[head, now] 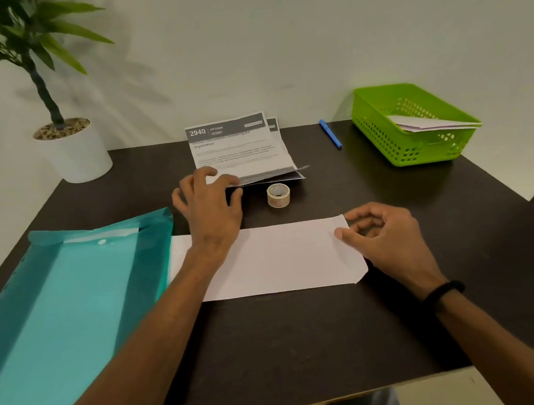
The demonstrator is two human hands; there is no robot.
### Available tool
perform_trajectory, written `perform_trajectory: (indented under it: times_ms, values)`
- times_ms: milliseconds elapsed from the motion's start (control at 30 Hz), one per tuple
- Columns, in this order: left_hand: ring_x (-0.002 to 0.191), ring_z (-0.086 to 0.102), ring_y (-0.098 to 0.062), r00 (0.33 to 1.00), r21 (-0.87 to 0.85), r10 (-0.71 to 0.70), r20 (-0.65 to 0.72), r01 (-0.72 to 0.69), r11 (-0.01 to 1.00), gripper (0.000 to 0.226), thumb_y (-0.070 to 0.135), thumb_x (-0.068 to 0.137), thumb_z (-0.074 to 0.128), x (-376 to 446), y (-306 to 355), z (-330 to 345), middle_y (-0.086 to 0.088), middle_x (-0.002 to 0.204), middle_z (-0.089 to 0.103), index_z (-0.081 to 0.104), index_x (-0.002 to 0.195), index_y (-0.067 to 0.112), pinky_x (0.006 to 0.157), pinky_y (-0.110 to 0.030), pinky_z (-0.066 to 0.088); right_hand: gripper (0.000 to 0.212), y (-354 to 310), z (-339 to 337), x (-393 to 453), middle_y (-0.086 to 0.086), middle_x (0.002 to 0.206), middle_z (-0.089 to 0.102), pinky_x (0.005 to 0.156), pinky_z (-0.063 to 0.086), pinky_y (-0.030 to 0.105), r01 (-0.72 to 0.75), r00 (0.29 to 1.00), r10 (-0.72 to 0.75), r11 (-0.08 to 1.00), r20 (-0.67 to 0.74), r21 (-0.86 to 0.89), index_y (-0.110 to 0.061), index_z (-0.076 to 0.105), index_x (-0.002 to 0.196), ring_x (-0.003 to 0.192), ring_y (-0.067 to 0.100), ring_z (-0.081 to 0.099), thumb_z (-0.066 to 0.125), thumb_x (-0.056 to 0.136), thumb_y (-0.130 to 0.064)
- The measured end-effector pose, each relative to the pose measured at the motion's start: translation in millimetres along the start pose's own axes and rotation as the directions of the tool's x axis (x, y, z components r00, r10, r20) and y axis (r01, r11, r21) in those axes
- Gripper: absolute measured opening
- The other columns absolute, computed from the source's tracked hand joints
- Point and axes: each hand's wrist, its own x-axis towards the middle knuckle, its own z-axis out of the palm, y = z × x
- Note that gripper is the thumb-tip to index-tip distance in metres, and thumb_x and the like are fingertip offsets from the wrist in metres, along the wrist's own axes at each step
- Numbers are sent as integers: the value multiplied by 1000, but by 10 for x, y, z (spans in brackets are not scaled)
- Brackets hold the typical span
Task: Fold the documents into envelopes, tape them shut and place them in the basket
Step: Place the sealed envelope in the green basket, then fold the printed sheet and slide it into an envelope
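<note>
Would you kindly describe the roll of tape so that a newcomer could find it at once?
Start at the dark brown table and find the printed paper documents stacked at its far middle. Just in front of their near edge, right of the left hand, stands the small roll of clear tape. It is the only round, ring-shaped thing there; its neighbours are flat sheets.

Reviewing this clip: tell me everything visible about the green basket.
The green basket is a bright lime, rectangular tray that looks like plastic, with perforated lattice walls and a solid rim. It stands upright on the far right part of the dark table, close to the wall, apart from both hands. Inside it lie white folded papers or envelopes, resting tilted with one edge on the right rim; how many cannot be told. A blue pen lies on the table to its left, not touching it.
</note>
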Motion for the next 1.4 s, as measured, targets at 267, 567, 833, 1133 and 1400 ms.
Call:
perform_trajectory:
  times_ms: [267,567,833,1133,1400]
  values:
    - [123,49,-27,991,-121,-61,-123,46,992,13,30,95,72,-1,14,-27,-3,125,60,77,107,28,106,-48,36,19,23,42,27,-9,87,77,68,61,29,2,1000,-2,1000,-23,-9,-26,76,100,76,9,73,85,85,-34]
    - [106,50,-17,928,-278,4,-372,-116,954,18,32,94,75,-137,285,-390,-3,115,63,78,110,25,87,-44,47,28,-225,117,-9,-6,79,71,61,49,15,95,947,-66,993,-315,75,-23,74,93,67,1,60,74,92,-51]
    - [124,47,-19,939,-350,274,-210,-333,876,20,27,92,77,-1022,523,-1052,-2,127,59,80,112,25,99,-26,48,79,-520,-29,16,17,97,79,78,63,41,-458,884,322,446,340,769,-3,70,122,92,34,75,47,96,-74]
    - [139,41,-6,944,-514,184,274,-18,858,57,83,74,64,-1215,206,-1370,23,141,46,68,120,50,108,-18,32,33,-399,-348,204,20,106,78,59,63,29,-446,878,251,739,407,505,0,69,122,71,21,78,69,91,8]
    - [116,70,-29,704,-667,-110,701,702,250,65,52,88,73,-124,184,-980,-8,132,71,57,142,20,102,-50,54,38,-444,-271,494,20,119,75,69,65,30,-346,907,63,674,415,653,-5,68,117,87,23,79,70,79,3]
